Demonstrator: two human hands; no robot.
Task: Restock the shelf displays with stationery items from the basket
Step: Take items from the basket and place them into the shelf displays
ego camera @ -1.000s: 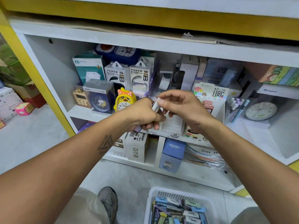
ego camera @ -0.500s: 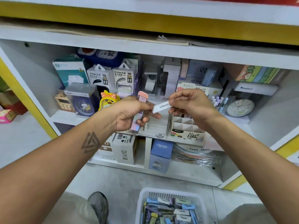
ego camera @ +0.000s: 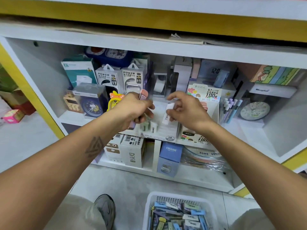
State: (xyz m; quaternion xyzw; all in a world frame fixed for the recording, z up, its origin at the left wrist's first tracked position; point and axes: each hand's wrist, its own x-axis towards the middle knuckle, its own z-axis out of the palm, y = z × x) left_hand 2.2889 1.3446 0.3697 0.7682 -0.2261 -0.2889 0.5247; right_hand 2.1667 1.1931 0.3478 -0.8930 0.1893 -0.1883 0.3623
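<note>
Bright even light, soft focus, bowed edges

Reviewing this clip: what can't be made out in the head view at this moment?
- Left hand: how many pieces it grips; its curled fingers cover all but a pink-capped case.
- White display tray: its rear slots, behind both hands.
- White case in right hand: label blurred.
- Basket: cut off by bottom edge.

We see the basket (ego camera: 150, 206) on the floor before the display box (ego camera: 159, 133), clocks (ego camera: 92, 106) left of it.
</note>
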